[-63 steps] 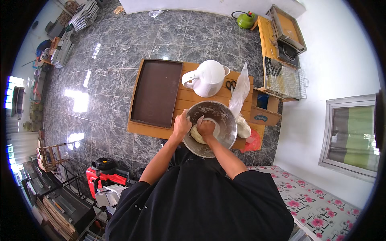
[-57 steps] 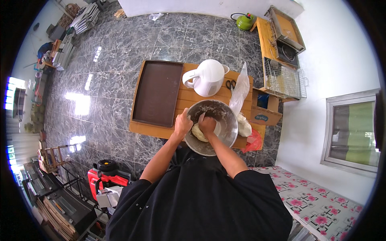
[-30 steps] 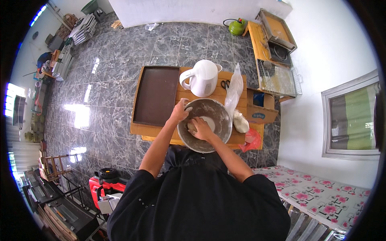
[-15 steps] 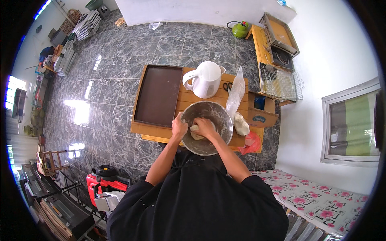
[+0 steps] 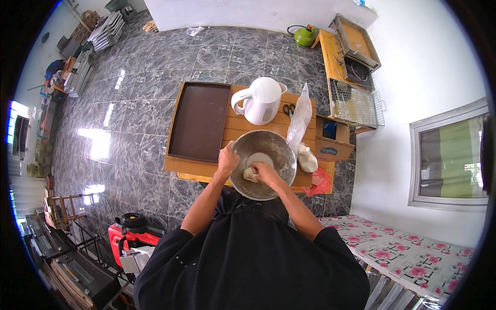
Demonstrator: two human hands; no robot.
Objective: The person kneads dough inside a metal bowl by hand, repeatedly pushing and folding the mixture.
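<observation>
A metal mixing bowl [image 5: 282, 150] sits at the near side of a small wooden table. My left hand [image 5: 228, 158] is closed on its left rim. Inside the bowl lies a pale lump of dough [image 5: 248, 175], against the near left wall. My right hand [image 5: 262, 172] presses into this dough with curled fingers, which partly hide it. Pale residue coats the bowl's inner wall. Beyond the bowl stands a white electric kettle [image 5: 264, 103], and black-handled scissors [image 5: 289, 109] lie to its right. A long clear plastic bag [image 5: 300, 122] rests right of the bowl, above a white bundle [image 5: 307, 159].
A dark rectangular tray [image 5: 200, 123] covers the table's left part. At the right edge are a red plastic bag [image 5: 319, 182] and an open cardboard box [image 5: 335, 146]. A wire rack [image 5: 352, 103] and a green gas cylinder [image 5: 305, 37] stand farther right.
My right hand has drawn nearer to me and curled over the dough, which is now more bunched. More of the bowl's bottom shows. My left hand keeps its hold on the rim.
</observation>
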